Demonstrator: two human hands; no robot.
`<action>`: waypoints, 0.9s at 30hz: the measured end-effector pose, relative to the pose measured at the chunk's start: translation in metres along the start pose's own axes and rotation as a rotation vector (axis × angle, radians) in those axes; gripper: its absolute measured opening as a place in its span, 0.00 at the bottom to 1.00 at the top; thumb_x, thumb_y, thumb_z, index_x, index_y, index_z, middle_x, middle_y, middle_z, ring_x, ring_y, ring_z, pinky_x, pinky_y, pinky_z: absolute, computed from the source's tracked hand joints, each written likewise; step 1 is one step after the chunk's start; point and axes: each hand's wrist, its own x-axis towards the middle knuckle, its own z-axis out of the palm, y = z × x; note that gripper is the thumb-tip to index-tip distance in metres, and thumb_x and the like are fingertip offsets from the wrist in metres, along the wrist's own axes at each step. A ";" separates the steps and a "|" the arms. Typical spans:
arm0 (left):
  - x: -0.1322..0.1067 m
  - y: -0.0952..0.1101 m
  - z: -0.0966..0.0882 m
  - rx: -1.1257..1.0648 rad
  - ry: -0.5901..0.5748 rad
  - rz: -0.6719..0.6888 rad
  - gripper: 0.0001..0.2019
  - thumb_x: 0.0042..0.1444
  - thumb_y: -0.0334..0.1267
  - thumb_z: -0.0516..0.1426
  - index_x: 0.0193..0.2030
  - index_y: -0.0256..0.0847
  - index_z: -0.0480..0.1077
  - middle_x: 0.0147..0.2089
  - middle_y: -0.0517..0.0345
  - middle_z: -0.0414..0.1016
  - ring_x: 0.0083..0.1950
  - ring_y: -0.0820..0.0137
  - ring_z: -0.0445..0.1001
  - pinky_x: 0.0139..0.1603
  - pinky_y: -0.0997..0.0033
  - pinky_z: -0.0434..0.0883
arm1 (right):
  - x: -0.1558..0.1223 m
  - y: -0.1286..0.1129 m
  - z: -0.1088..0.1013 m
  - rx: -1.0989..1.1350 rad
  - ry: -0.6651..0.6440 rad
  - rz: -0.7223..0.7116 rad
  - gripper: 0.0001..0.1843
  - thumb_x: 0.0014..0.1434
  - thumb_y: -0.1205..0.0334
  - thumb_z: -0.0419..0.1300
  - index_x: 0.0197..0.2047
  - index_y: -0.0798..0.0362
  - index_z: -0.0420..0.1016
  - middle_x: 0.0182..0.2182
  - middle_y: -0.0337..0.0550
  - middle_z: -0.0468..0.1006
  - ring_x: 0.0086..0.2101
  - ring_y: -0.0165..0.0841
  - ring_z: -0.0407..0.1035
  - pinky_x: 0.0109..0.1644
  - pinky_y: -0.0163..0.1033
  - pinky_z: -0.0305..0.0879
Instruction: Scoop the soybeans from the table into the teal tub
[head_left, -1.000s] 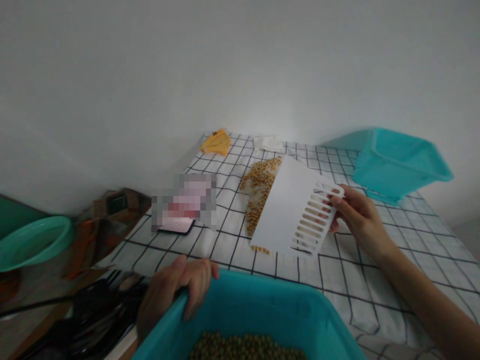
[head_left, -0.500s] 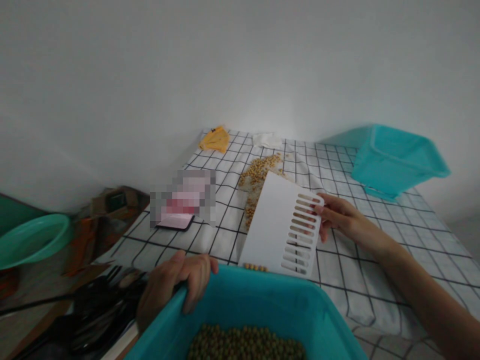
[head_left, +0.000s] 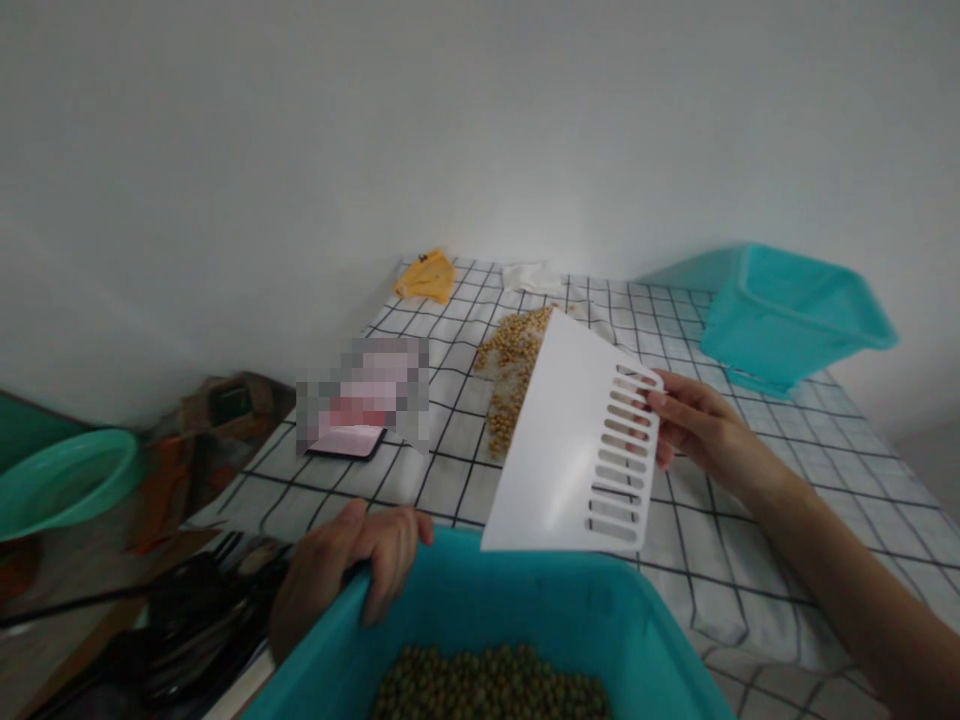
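My left hand (head_left: 360, 560) is closed over the rim of a turquoise plastic bin (head_left: 540, 590) at the bottom of the view. Inside lies a layer of greenish-brown round beans (head_left: 491, 685). With thumb and fingers, my right hand (head_left: 694, 425) pinches the slotted edge of a flat white plastic scraper (head_left: 555, 440). The scraper is tilted, its lower corner just above the bin's far rim. Beyond it, yellowish beans (head_left: 514, 345) lie spread on the checked cloth, partly hidden by the scraper.
A second turquoise bin (head_left: 795, 310) stands at the right on the checked tablecloth (head_left: 442, 460). A phone (head_left: 352, 425) with a blurred screen lies left. A yellow cloth (head_left: 427, 275) and white tissue (head_left: 531, 277) are at the back. A green basin (head_left: 71, 480) stands lower left.
My right hand has raised the scraper slightly and tilted it more steeply. The few beans at its lower edge are gone from it. My left hand stays on the bin's rim.
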 end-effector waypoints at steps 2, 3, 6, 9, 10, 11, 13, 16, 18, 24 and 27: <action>0.000 0.002 0.000 0.024 -0.022 -0.005 0.37 0.74 0.47 0.36 0.13 0.45 0.65 0.13 0.58 0.62 0.22 0.64 0.61 0.45 0.58 0.69 | 0.000 -0.002 -0.001 -0.025 0.062 -0.034 0.14 0.60 0.50 0.69 0.37 0.52 0.77 0.26 0.38 0.76 0.21 0.26 0.68 0.21 0.30 0.70; 0.000 0.002 0.000 0.031 -0.024 -0.010 0.37 0.74 0.47 0.37 0.13 0.45 0.65 0.13 0.57 0.62 0.21 0.64 0.61 0.45 0.58 0.69 | 0.001 -0.003 -0.001 -0.038 0.083 -0.047 0.13 0.61 0.51 0.68 0.36 0.52 0.77 0.26 0.38 0.76 0.21 0.27 0.69 0.22 0.30 0.71; 0.002 0.003 -0.004 0.025 -0.010 -0.018 0.38 0.74 0.46 0.36 0.13 0.45 0.65 0.14 0.58 0.64 0.21 0.65 0.62 0.46 0.58 0.69 | 0.001 -0.002 -0.001 -0.076 0.079 -0.056 0.13 0.61 0.51 0.68 0.36 0.52 0.77 0.26 0.38 0.76 0.22 0.27 0.70 0.23 0.30 0.71; 0.005 0.001 -0.014 0.045 -0.108 0.005 0.37 0.74 0.48 0.37 0.15 0.45 0.69 0.15 0.57 0.68 0.21 0.65 0.66 0.48 0.58 0.70 | 0.001 0.000 0.000 -0.121 0.020 -0.044 0.15 0.61 0.49 0.68 0.37 0.53 0.77 0.26 0.39 0.77 0.23 0.28 0.71 0.23 0.31 0.71; 0.007 0.001 -0.017 0.061 -0.165 0.009 0.37 0.74 0.49 0.38 0.16 0.45 0.71 0.16 0.56 0.70 0.22 0.64 0.68 0.48 0.57 0.71 | 0.002 0.000 0.001 -0.140 0.001 -0.039 0.15 0.62 0.48 0.67 0.38 0.53 0.77 0.27 0.39 0.77 0.23 0.29 0.71 0.23 0.31 0.71; 0.008 0.000 -0.021 0.073 -0.216 0.010 0.37 0.74 0.50 0.38 0.17 0.44 0.72 0.17 0.55 0.71 0.22 0.63 0.69 0.49 0.56 0.71 | 0.002 0.001 0.001 -0.162 -0.012 -0.035 0.16 0.62 0.48 0.67 0.38 0.53 0.77 0.27 0.40 0.77 0.23 0.29 0.72 0.24 0.31 0.72; 0.009 -0.001 -0.025 0.075 -0.266 0.009 0.37 0.74 0.50 0.38 0.18 0.44 0.73 0.17 0.54 0.73 0.23 0.63 0.70 0.49 0.56 0.71 | 0.003 0.002 0.001 -0.211 -0.017 -0.031 0.17 0.63 0.47 0.66 0.38 0.53 0.76 0.27 0.40 0.78 0.23 0.29 0.72 0.24 0.32 0.72; 0.008 -0.002 -0.027 0.052 -0.238 0.025 0.36 0.74 0.48 0.37 0.18 0.44 0.72 0.16 0.55 0.71 0.23 0.63 0.69 0.48 0.57 0.71 | 0.006 0.004 -0.001 -0.251 0.027 -0.055 0.18 0.62 0.45 0.66 0.36 0.53 0.76 0.26 0.40 0.78 0.22 0.29 0.72 0.24 0.32 0.73; 0.007 -0.003 -0.026 0.053 -0.220 0.040 0.36 0.74 0.47 0.37 0.18 0.44 0.71 0.17 0.56 0.71 0.23 0.65 0.68 0.47 0.59 0.70 | 0.007 0.004 -0.006 -0.251 0.086 -0.084 0.18 0.61 0.45 0.67 0.35 0.53 0.75 0.25 0.39 0.78 0.22 0.29 0.72 0.23 0.32 0.73; 0.005 0.000 -0.011 0.111 -0.166 0.095 0.35 0.74 0.46 0.35 0.15 0.44 0.61 0.12 0.58 0.63 0.19 0.65 0.63 0.37 0.59 0.66 | 0.008 0.004 -0.022 -0.287 0.336 -0.188 0.16 0.60 0.46 0.67 0.35 0.51 0.75 0.26 0.39 0.77 0.21 0.29 0.69 0.21 0.33 0.70; 0.004 0.007 0.003 0.166 -0.037 0.120 0.35 0.74 0.44 0.30 0.13 0.41 0.51 0.10 0.60 0.54 0.16 0.68 0.55 0.34 0.59 0.63 | 0.008 0.005 -0.027 -0.290 0.397 -0.235 0.15 0.61 0.48 0.66 0.36 0.51 0.74 0.26 0.38 0.76 0.21 0.29 0.68 0.21 0.32 0.68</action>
